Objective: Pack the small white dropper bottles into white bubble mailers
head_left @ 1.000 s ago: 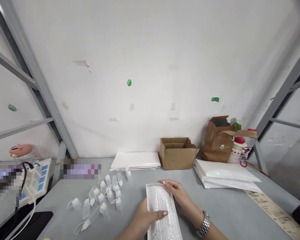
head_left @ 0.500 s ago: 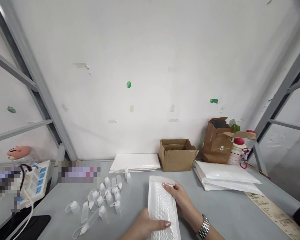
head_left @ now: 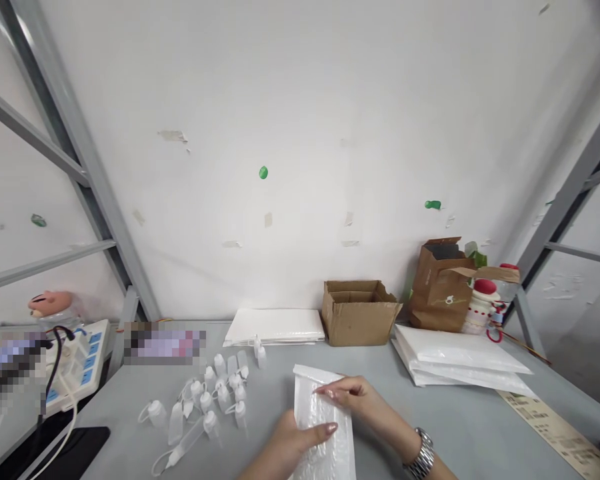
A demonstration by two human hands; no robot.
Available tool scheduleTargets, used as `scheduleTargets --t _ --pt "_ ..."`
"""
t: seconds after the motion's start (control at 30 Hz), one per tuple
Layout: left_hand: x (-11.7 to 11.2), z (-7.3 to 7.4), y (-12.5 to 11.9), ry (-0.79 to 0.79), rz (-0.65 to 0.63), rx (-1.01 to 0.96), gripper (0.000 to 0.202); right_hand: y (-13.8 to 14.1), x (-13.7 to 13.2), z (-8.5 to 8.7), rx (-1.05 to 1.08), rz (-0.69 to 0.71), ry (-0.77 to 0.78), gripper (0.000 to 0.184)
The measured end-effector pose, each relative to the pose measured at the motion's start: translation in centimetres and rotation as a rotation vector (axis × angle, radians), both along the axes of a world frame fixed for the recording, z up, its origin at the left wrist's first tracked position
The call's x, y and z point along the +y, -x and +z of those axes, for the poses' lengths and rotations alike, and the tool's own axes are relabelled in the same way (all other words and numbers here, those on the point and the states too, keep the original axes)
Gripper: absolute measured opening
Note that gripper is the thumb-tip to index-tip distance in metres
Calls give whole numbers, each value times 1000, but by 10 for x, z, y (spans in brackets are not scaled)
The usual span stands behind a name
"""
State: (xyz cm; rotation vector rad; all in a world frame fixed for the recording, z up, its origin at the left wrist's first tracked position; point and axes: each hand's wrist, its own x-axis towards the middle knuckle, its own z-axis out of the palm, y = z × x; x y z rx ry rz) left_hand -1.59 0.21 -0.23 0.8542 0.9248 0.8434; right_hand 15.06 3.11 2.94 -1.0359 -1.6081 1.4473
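A white bubble mailer point(head_left: 325, 437) is held tilted above the grey table at the bottom middle. My left hand point(head_left: 297, 443) grips its left side, the thumb lying across the bubbled front and the other fingers hidden behind. My right hand point(head_left: 353, 397), with a metal watch on the wrist, is at the mailer's upper part. Its thumb and fingertips are drawn together against the front, just under the top flap. Whether something small is pinched there cannot be made out.
Several small squeeze bottles point(head_left: 207, 400) lie and stand to the left. Behind are stacked white mailers point(head_left: 275, 327), a cardboard box point(head_left: 363, 323), a brown paper bag point(head_left: 440, 293) and more mailers point(head_left: 460, 353). A power strip point(head_left: 93, 363) is far left; a printed strip point(head_left: 555, 433) lies right.
My right hand has left the mailer's right edge and moved onto its front, fingertips drawn together. The mailer sits slightly lower. My left hand keeps its grip. The view has shifted a little.
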Motion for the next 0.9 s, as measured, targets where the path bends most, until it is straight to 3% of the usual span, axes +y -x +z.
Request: scheduleTargets --t 0.17,0.4,0.5,0.7,0.9 --pt "-3 5 -1 -4 20 13 55 3 -2 -3 3 -89 16 41" --pt "-6 10 -2 6 -25 42 59 2 1 -5 392 -238 187 53" --pt "-7 9 -3 13 -45 59 58 4 1 -8 291 -179 220 48" --pt "-7 12 -1 88 -42 27 60 1 2 -1 114 -53 28 46" --pt "-10 18 -2 105 -9 47 60 -4 2 3 -11 -14 64 54"
